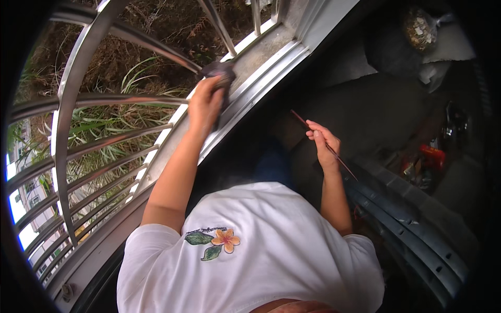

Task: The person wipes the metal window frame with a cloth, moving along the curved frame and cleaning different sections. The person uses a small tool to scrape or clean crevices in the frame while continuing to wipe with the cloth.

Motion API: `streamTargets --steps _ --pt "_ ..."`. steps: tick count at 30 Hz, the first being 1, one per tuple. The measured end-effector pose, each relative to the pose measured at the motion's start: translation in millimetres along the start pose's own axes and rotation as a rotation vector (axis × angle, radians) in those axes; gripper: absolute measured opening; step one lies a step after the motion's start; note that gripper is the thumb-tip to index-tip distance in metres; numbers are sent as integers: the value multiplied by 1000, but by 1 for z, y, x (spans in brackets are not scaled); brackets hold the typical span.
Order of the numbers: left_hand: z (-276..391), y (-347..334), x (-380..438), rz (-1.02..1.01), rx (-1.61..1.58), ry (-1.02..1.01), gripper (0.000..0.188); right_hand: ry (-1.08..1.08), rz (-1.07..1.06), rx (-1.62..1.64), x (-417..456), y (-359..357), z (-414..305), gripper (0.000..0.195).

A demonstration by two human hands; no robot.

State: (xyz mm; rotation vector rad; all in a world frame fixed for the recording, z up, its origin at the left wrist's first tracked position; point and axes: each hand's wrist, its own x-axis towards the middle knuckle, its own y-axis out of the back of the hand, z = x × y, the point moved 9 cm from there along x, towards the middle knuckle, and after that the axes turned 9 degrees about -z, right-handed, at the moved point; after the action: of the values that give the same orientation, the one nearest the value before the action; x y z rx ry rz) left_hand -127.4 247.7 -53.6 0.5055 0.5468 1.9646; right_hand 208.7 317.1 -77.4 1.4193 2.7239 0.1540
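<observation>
My left hand [204, 102] is closed around a dark, bunched cloth [216, 71], blurred at its edges. It rests on the concrete window sill [258, 54], beside the metal window track [274, 71] and close to the feet of the metal bars [133, 100]. In my right hand [325, 144] is a thin, dark reddish stick [300, 118], pinched between thumb and fingers. One end of the stick points up and left toward the track, the other down and right. It touches nothing else that I can see.
Grass and dry brush [156, 70] lie beyond the bars. On the right, in shadow, are grey slotted metal rails [407, 231], a red packet [432, 155] and a clear plastic bag [420, 31] with small pieces inside. A white window frame [327, 19] stands at the top.
</observation>
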Motion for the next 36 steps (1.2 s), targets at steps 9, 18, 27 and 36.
streamTargets --steps 9,18,27,36 --pt "56 -212 112 -438 475 -228 59 327 234 -308 104 35 -49 13" --pt "70 -184 91 -382 592 -411 64 401 171 -1000 165 -1 -18 10" --pt "26 -182 87 -485 443 -531 36 49 -452 -971 215 -10 -15 23" --pt "-25 -65 -63 -521 387 -145 34 -315 -811 -218 133 -141 27 24"
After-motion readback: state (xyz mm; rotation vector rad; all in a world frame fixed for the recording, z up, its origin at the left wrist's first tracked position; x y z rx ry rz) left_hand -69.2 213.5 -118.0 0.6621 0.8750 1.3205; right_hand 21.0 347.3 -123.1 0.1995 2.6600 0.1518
